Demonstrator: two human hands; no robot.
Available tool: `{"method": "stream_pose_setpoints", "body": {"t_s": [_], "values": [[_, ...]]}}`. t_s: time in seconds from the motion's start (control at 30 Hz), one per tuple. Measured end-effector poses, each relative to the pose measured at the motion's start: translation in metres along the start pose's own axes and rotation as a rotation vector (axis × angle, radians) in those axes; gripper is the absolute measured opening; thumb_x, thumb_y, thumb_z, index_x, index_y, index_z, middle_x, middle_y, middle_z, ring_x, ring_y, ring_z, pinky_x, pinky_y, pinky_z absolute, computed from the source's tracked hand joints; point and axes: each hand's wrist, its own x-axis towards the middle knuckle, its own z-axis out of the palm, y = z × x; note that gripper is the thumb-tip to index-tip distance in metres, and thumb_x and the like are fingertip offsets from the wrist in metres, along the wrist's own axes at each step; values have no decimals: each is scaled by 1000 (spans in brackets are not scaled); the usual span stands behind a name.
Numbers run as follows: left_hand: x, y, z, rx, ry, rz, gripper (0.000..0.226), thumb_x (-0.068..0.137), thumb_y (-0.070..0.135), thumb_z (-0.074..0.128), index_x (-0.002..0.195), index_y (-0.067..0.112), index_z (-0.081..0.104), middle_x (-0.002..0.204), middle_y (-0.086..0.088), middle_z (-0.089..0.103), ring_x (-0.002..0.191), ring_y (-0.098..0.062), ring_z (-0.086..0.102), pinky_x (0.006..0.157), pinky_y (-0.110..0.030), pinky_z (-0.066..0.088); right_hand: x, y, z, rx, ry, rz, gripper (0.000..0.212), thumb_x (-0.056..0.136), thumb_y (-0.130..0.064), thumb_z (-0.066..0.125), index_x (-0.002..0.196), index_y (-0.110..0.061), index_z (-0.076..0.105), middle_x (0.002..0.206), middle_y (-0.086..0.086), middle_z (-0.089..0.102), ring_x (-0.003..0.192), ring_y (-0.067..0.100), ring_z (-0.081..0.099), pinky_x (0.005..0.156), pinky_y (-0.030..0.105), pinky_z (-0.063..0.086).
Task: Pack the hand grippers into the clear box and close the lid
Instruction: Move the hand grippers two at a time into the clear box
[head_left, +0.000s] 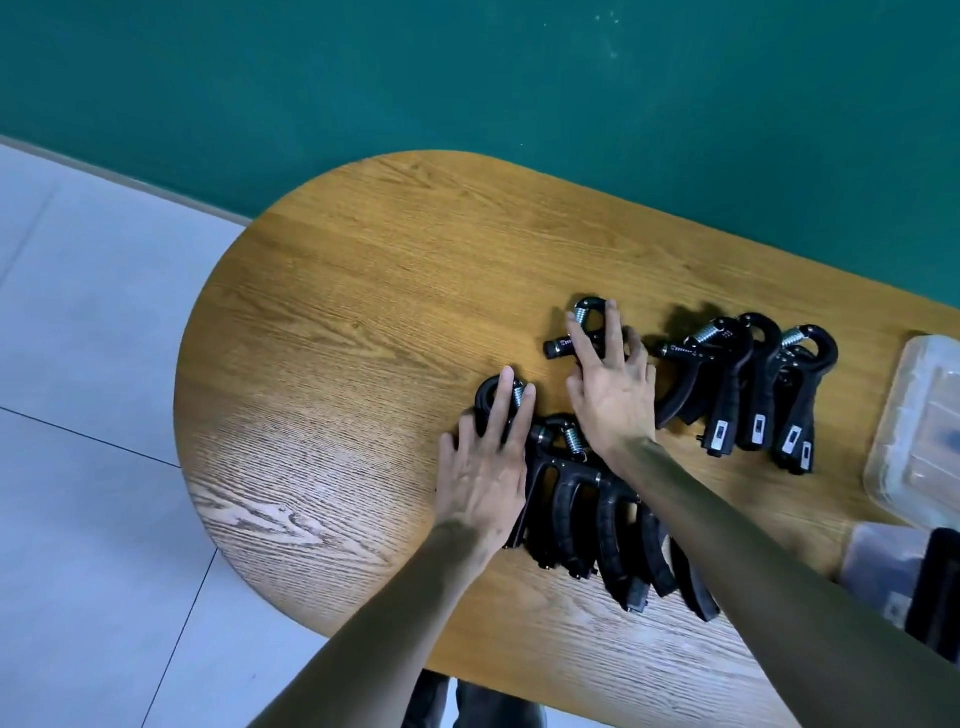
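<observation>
Head view: two bare hands lie flat on black hand grippers on a wooden table.

The left hand (483, 470) rests palm down with fingers spread over the looped top of one hand gripper (491, 402), not curled around it. The right hand (613, 395), at about 1 o'clock from the left, lies with fingers splayed on another gripper (576, 332); whether it grasps that one cannot be told. Between the forearms, at 5 o'clock from the left hand, a row of grippers (597, 519) lies side by side, handles toward the person. At 3 o'clock from the right hand a second cluster (753, 389) lies overlapping, springs at the far end. Farther toward 3 o'clock, at the table's (337, 312) right edge, lies a clear box part (914, 431), with another clear piece (878, 566) at 5 o'clock, cut off by the frame. A green wall (467, 78) stands at 12 o'clock.
</observation>
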Motion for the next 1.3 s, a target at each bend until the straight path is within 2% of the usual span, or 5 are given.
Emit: {"method": "stream_pose_setpoints", "body": {"t_s": [0.23,0.53,0.67,0.9,1.3], "values": [[3,0,-7,74,-44,9,96,97,8,54,158,22,-19,160,-4,-40,109,-29,43,90,-44,45,0,3,-10,0,68,-50,71,95,-14,55,156,-36,27,169,6,-4,119,39,45,101,54,36],[-8,4,-19,98,-29,-8,99,100,11,54,156,24,-27,158,0,-43,114,-30,39,95,-45,43,-32,5,-34,-65,89,-107,74,92,-18,60,158,-21,25,168,14,0,106,38,44,87,50,43],[-9,18,-44,143,51,-4,100,98,17,58,157,24,-23,162,-3,-37,98,-24,36,81,-38,42,-63,2,-61,13,73,-101,77,94,-16,57,160,-22,18,168,9,-8,107,34,40,79,43,53],[-9,75,-98,198,18,35,91,98,5,45,157,20,-22,156,-8,-46,98,-27,34,84,-41,38,-106,27,-111,28,197,2,79,84,-17,69,155,-18,34,167,15,12,97,37,47,67,47,56],[-31,218,-93,127,155,113,75,103,20,41,162,19,-6,167,-11,-23,95,-29,38,82,-45,42,-181,132,-160,125,374,121,76,89,-12,62,157,-17,28,167,14,7,95,35,40,73,48,52]]}}
